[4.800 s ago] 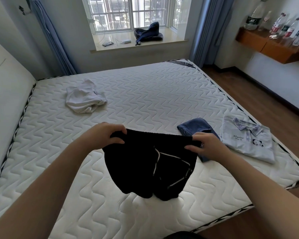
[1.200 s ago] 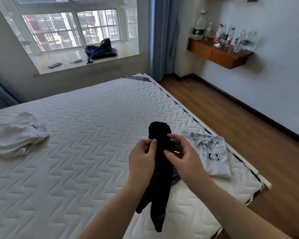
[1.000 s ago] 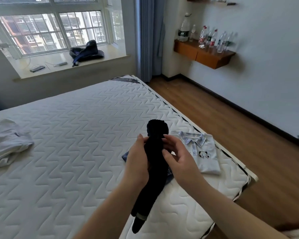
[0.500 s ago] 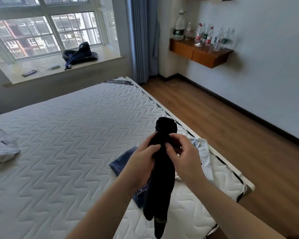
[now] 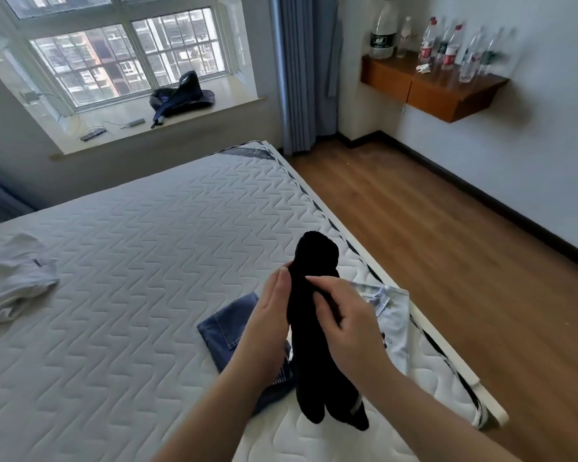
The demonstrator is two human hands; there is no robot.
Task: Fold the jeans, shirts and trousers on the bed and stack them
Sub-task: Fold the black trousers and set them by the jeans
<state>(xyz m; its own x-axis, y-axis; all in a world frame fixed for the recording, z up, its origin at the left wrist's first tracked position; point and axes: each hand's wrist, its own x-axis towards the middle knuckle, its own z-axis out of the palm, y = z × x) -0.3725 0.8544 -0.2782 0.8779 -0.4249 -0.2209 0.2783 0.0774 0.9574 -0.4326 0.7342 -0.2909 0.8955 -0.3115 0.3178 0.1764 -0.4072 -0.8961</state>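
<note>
A black pair of shorts (image 5: 314,328), folded lengthwise into a narrow strip, hangs in the air over the bed's right side. My left hand (image 5: 269,323) presses flat against its left side and my right hand (image 5: 342,320) pinches its right side. Under them lie folded blue jeans (image 5: 229,328) and, to the right, a folded light polo shirt (image 5: 394,323) with a small print. A crumpled white garment (image 5: 10,278) lies at the bed's left.
The quilted white mattress (image 5: 131,278) ends in a trimmed edge on the right, with wooden floor (image 5: 447,261) beyond. A wall shelf (image 5: 431,85) carries several bottles. A dark bag (image 5: 181,95) lies on the windowsill.
The shorts went from held wide by the waistband to folded narrow and held upright between both hands. My view swung right then slightly back; the jeans show more.
</note>
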